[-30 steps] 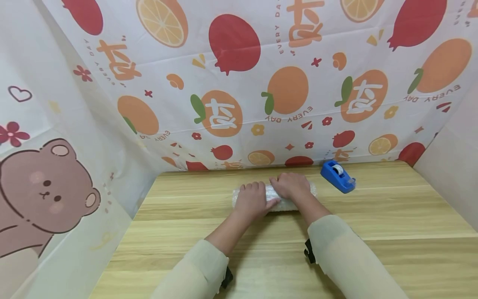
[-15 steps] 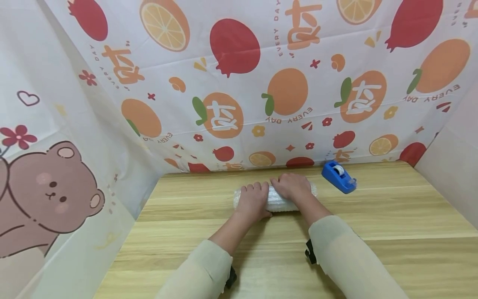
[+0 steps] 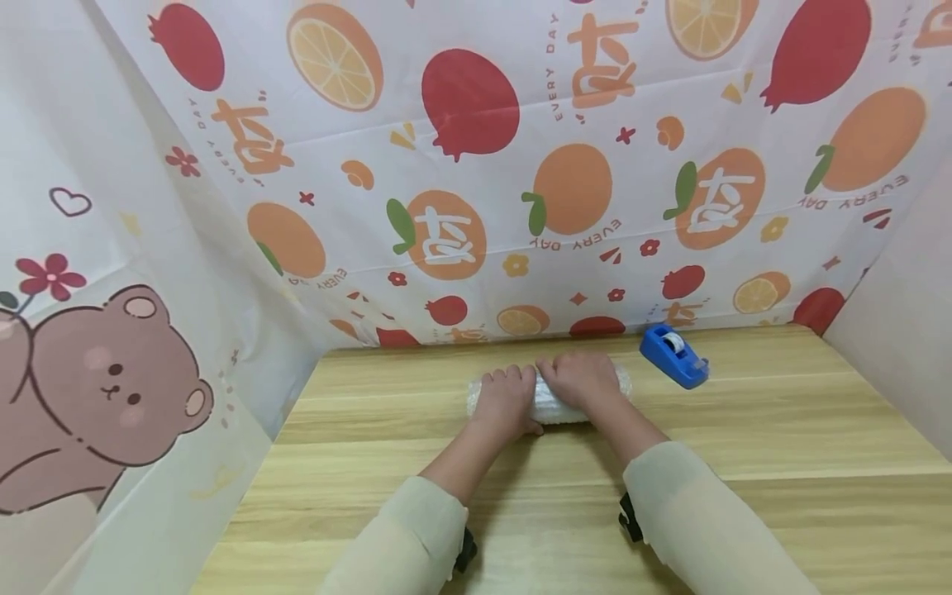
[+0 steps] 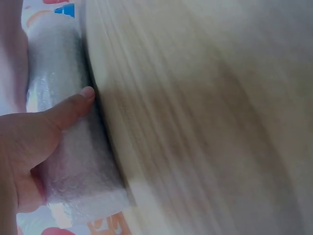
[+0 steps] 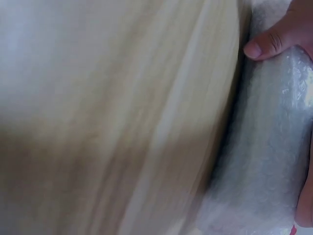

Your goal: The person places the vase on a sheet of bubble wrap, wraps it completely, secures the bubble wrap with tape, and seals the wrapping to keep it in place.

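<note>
A roll of clear bubble wrap [image 3: 552,408] lies sideways on the wooden table, near its far edge. My left hand [image 3: 507,403] grips the roll's left part, fingers over the top and thumb along the near side. In the left wrist view that thumb [image 4: 73,107] lies across the wrap [image 4: 80,166]. Close beside it, my right hand [image 3: 582,382] holds the right part, its fingers over the far side and hidden. The right wrist view has the roll [image 5: 264,137] with the left thumb [image 5: 266,45] at its upper end and part of the right hand [image 5: 305,200] at the edge.
A blue tape dispenser [image 3: 674,357] with a roll of tape stands right of the bubble wrap, near the back edge. A fruit-printed cloth [image 3: 513,207] hangs behind the table [image 3: 781,446]. Another cloth with a bear print [image 3: 111,380] hangs on the left.
My left thumb has moved from the top of the roll down to its near side. The roll and the right hand stay in about the same place; the head view has tilted slightly.
</note>
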`<state>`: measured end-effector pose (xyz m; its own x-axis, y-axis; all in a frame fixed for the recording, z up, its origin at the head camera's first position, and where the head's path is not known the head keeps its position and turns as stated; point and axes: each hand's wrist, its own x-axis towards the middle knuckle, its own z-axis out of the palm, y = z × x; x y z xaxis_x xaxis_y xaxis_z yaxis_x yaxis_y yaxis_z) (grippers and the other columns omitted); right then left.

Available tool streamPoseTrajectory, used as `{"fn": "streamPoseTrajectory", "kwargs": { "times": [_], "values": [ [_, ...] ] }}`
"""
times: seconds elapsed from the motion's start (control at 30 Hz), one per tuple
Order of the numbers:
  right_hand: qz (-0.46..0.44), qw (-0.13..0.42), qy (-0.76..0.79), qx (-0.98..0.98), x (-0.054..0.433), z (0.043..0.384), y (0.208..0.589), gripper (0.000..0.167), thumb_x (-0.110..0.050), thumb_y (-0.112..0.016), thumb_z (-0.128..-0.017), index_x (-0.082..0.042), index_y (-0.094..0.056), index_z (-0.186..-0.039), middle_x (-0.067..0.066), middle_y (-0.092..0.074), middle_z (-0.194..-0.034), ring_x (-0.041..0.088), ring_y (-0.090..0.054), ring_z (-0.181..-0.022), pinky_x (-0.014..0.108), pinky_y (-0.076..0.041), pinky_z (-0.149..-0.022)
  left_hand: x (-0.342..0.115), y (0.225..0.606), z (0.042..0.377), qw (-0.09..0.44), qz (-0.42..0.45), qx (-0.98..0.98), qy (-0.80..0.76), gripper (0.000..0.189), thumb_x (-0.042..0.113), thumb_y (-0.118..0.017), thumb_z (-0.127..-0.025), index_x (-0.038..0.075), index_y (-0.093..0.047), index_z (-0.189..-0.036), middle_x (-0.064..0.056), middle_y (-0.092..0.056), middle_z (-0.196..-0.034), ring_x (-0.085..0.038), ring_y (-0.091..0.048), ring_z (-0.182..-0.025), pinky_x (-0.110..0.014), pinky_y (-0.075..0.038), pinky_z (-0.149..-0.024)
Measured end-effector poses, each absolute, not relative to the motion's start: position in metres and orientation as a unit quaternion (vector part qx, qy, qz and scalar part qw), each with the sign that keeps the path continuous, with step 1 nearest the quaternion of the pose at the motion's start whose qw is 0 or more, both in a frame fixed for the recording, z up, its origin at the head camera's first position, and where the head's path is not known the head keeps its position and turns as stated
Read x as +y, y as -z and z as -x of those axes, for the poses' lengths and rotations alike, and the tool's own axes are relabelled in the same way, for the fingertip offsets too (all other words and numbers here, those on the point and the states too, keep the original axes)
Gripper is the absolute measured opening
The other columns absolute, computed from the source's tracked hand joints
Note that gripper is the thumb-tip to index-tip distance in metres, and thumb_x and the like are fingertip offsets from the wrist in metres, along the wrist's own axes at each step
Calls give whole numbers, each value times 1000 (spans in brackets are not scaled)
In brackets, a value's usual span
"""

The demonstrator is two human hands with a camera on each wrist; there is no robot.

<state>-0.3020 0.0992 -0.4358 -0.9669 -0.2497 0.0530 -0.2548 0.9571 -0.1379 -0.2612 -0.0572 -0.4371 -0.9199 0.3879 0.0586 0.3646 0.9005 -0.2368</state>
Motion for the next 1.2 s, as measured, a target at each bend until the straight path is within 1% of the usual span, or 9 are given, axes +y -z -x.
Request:
{"fn": "streamPoseTrajectory", "kwargs": {
  "times": [0.07,0.17,0.3,0.57,0.83,1.2],
  "values": [
    [-136,31,-70,-988,99,298,438,64,-57,-25,-101,-16,-72,-110,7,-73,-107,29,-65,-93,48,-49,-83,-58,437,261,50,190,-974,-108,94,69,-79,-63,9,-46,-128,-12,-60,-111,-32,-62,-99,-49,-49,-92],
    [-141,44,-76,-986,98,292,441,63,-57,-24,-101,-17,-70,-117,7,-71,-115,31,-64,-104,54,-45,-92,-60,436,263,40,186,-976,-104,93,69,-80,-62,9,-48,-125,-11,-60,-108,-30,-62,-96,-47,-51,-88],
    [-138,58,-86,-985,96,287,444,62,-57,-23,-102,-19,-66,-126,7,-68,-124,33,-60,-114,59,-39,-98,-62,435,267,22,186,-978,-89,91,67,-81,-62,9,-48,-124,-10,-61,-108,-30,-62,-95,-46,-51,-84],
    [-134,72,-80,-985,93,278,447,62,-57,-20,-103,-20,-62,-131,8,-64,-129,35,-55,-120,60,-35,-102,-64,433,269,-2,184,-980,-73,88,64,-83,-63,8,-49,-121,-11,-61,-107,-30,-62,-94,-47,-52,-82],
    [-123,79,-73,-986,94,271,446,62,-57,-21,-103,-19,-62,-130,8,-64,-128,35,-55,-121,62,-32,-105,-63,432,267,-3,191,-979,-65,87,64,-85,-60,9,-51,-118,-10,-61,-104,-30,-62,-91,-46,-52,-78],
    [-106,72,-66,-990,99,270,446,61,-57,-22,-102,-21,-64,-127,8,-66,-123,34,-57,-118,60,-38,-98,-59,419,262,-42,199,-979,-19,84,58,-87,-60,9,-52,-119,-10,-61,-106,-30,-61,-94,-47,-51,-81]
  ]
}}
